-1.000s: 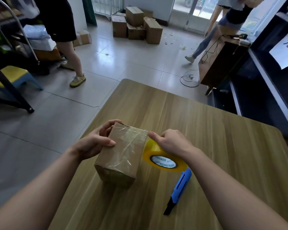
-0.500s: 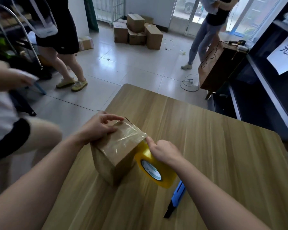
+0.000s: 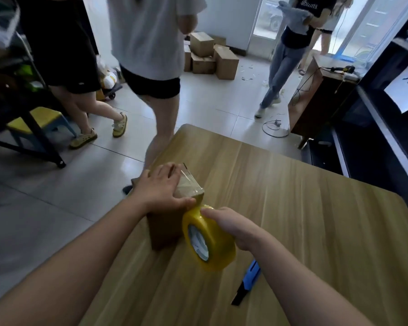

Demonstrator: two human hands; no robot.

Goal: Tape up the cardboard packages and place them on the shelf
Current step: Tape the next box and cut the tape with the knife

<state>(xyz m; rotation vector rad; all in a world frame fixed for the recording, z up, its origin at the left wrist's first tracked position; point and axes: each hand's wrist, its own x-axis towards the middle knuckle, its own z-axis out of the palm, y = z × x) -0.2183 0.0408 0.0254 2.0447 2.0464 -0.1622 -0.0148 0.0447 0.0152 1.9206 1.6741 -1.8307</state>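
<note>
Left hand now presses flat, fingers straight, on our cardboard box on the counter. Right hand, just beside, grips yellow tape roll, pulled over the edge; we judge strip nearly laid.

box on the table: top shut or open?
Shut. Top of the cardboard box lies flat under clear tape; the left hand presses on it, the right hand holds the tape roll.

On 1 table: 1 cardboard package, 1 tape roll, 1 blue cutter.
</note>
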